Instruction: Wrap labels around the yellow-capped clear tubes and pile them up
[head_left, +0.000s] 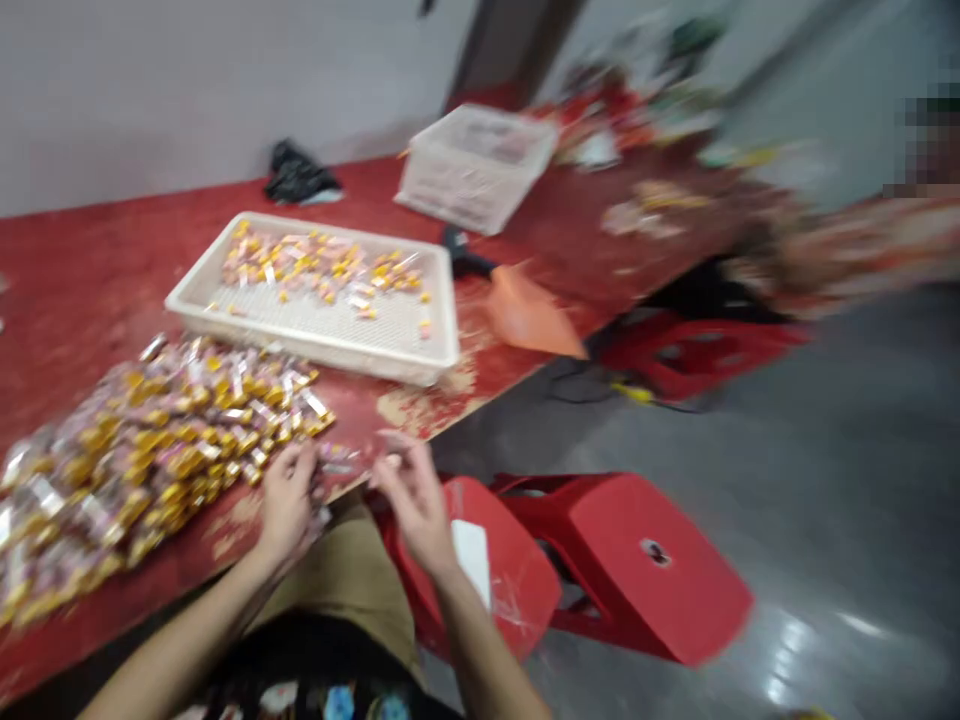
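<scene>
A large pile of small pink-and-gold pieces in shiny clear wrapping (187, 440) covers the left part of the red table (75, 250). At the right end of this pile, my left hand (286, 505) has its fingers closed; shiny bits show beside them, but what it grips is blurred. My right hand (416, 500) is just off the table's front edge, thumb and fingers curled together around something small and pale at the tips, too blurred to name. A white plastic tray (315, 345) behind the hands holds loose pieces of the same pink and gold colours.
A white basket (472, 180) stands farther back, near a black plastic bag (296, 175). An orange sheet (529, 315) with a dark tool (466, 255) lies right of the tray. Red stools (660, 565) stand on the grey floor; another person's arm (862, 245) is at far right.
</scene>
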